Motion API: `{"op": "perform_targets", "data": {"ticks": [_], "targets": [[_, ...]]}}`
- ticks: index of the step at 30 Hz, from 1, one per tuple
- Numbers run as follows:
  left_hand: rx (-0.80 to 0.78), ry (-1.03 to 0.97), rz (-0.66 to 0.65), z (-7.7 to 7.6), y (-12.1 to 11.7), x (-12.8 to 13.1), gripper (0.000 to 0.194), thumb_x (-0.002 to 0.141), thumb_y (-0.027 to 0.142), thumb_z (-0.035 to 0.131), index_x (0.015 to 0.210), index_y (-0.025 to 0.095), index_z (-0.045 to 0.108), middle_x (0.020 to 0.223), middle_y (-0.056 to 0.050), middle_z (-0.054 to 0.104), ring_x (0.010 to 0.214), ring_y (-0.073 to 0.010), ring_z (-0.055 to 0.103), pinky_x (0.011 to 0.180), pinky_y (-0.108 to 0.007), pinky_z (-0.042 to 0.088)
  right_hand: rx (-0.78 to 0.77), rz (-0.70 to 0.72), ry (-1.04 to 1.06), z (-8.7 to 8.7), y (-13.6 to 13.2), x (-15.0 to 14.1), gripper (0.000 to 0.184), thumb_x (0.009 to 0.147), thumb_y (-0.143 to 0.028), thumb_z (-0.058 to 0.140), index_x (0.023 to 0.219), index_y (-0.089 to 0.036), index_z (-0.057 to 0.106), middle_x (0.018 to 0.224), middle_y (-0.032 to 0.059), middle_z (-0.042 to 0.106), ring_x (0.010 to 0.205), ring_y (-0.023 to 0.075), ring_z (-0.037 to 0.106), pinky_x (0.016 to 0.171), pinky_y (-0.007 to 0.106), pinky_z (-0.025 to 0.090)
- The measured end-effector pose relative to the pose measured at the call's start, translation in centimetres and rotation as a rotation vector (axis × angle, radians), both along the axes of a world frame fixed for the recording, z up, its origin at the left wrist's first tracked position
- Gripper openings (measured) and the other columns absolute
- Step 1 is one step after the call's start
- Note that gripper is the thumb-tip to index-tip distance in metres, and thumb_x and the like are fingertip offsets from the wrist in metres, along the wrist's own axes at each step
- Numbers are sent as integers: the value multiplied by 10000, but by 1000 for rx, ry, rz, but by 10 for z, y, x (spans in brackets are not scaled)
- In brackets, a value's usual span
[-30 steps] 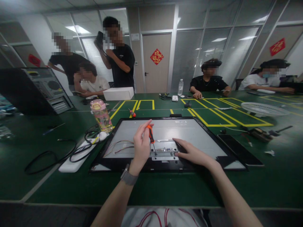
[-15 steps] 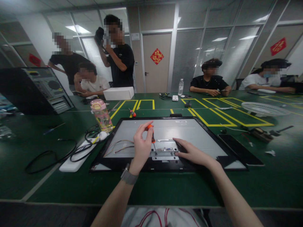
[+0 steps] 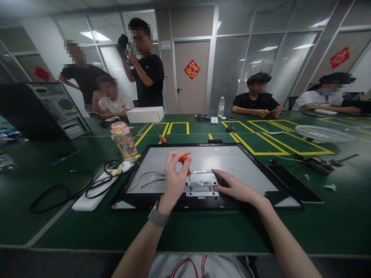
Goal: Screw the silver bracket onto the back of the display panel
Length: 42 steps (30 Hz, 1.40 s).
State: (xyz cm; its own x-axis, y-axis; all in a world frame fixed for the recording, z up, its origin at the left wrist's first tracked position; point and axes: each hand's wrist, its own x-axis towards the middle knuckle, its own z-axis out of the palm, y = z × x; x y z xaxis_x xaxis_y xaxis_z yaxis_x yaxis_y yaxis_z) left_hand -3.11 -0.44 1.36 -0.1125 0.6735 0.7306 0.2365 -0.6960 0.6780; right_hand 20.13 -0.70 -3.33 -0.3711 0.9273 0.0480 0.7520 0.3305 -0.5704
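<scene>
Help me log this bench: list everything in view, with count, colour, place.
panel: 1, grey with black frame, table centre
bracket: 1, silver, on panel
orange screwdriver: 1, orange-black, at bracket
power strip: 1, white, left of panel
cables: several, mostly black, around strip
flat slab: 1, black, right of panel
oval frame: 1, white, far right
bottles: 2, pink-topped (by strip), clear (far side)
computer case: 1, black and grey, left
box: 1, white, far side
table: 1, green, beneath panel
door: 1, beige, back wall
signs: 3, red, door and walls
other people: 5, dark or white shirts, beyond table
small items: several, mixed colours, on table, some unclear
watch: 1, grey, left wrist
left hand: 1, bare, gripping screwdriver
right hand: 1, bare, at bracket's right edge
</scene>
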Motion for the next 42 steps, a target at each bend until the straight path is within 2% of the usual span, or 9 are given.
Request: {"op": "perform_targets", "data": {"ticks": [5, 7, 12, 19, 23, 28, 34, 39, 42], "targets": [[-19, -15, -58, 0, 0, -2, 286, 939, 211, 395, 1077, 206, 646, 1018, -63, 632, 973, -191, 579, 855, -315, 446, -3, -2, -13, 1, -1, 0, 682, 825, -442, 565, 1421, -178, 363, 1471, 117, 393, 1343, 264, 376, 1129, 425, 275], [-45, -16, -61, 0, 0, -1, 263, 932, 214, 422, 1085, 207, 636, 1001, -59, 634, 947, -186, 587, 842, -303, 448, 0, -4, -11, 2, -1, 0, 670, 824, -442, 568, 1418, -207, 368, 1469, 105, 400, 1341, 264, 381, 1125, 438, 282], [-10, -18, 56, 0, 2, 0, 113, 859, 266, 584, 903, 201, 666, 880, -31, 541, 772, -151, 533, 722, -259, 449, -1, -2, -14, 3, -1, -1, 676, 824, -446, 567, 1419, -198, 365, 1467, 113, 401, 1341, 264, 382, 1125, 439, 283], [-11, -11, 40, 0, 1, 0, 192, 913, 291, 511, 984, 215, 672, 897, -44, 551, 801, -164, 542, 742, -276, 463, -5, -3, -8, 4, -2, -1, 671, 822, -436, 569, 1418, -202, 368, 1469, 106, 399, 1346, 269, 373, 1129, 438, 277], [-44, -41, -60, 0, 0, 0, 278, 962, 246, 378, 1083, 203, 625, 930, -53, 618, 868, -171, 590, 801, -296, 463, -3, -4, -7, 3, -1, -1, 670, 820, -441, 569, 1416, -210, 370, 1468, 104, 401, 1341, 271, 381, 1123, 447, 283], [18, -36, 37, 0, 1, 0, 146, 876, 291, 569, 894, 204, 684, 926, -48, 574, 877, -175, 569, 786, -282, 460, -3, -6, -3, 2, -1, -1, 682, 816, -435, 569, 1416, -180, 369, 1469, 113, 397, 1346, 267, 372, 1131, 430, 271], [-77, -84, -60, 1, 0, -1, 277, 957, 254, 395, 1092, 187, 628, 913, -58, 646, 895, -177, 606, 818, -295, 466, 4, -5, -2, 3, -2, 0, 661, 815, -428, 572, 1413, -228, 374, 1464, 97, 409, 1335, 272, 389, 1119, 457, 286], [-3, -34, 20, 0, 2, 0, 144, 870, 273, 576, 929, 207, 690, 916, -41, 590, 854, -165, 581, 792, -273, 457, 2, -4, -1, 0, 0, 1, 677, 819, -436, 572, 1418, -193, 368, 1469, 109, 398, 1343, 268, 377, 1127, 427, 281], [-36, -27, -24, 1, 1, 0, 191, 907, 253, 517, 1027, 214, 661, 926, -44, 618, 864, -163, 594, 805, -284, 458, -4, -4, -5, 1, -1, 0, 682, 819, -434, 574, 1422, -194, 361, 1472, 106, 394, 1346, 269, 371, 1127, 424, 280]]}}
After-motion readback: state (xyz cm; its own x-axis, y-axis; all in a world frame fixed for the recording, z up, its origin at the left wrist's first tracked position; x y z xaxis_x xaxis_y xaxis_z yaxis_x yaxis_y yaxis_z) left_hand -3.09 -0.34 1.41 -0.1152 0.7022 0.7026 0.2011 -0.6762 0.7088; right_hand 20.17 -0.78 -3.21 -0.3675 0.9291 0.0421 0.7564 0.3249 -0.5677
